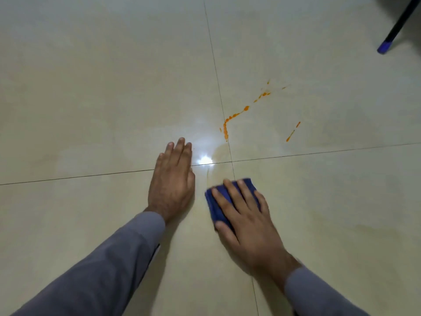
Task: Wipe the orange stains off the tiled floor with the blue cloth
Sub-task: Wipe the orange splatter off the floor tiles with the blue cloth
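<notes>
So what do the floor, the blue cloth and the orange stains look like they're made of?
Tiled floor: probably glazed ceramic or polished stone, cream; glossy, since it mirrors a bright light, with thin dark grout lines.
Blue cloth: soft woven or microfibre fabric, matte, bunched in folds under the right hand.
Orange stains: seemingly a thick liquid or sauce, lying in opaque drops and streaks; which one cannot be told.

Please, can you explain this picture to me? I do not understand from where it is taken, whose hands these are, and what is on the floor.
A camera worn on a person's head looks down, so both arms belong to the wearer. The left hand lies flat on the tiled floor, holding nothing. The right hand presses a folded blue cloth onto the floor. Beyond the cloth, orange stains run in a broken trail, not yet wiped. At the top right stands a dark pole with a blue tip; what it belongs to cannot be told.
</notes>
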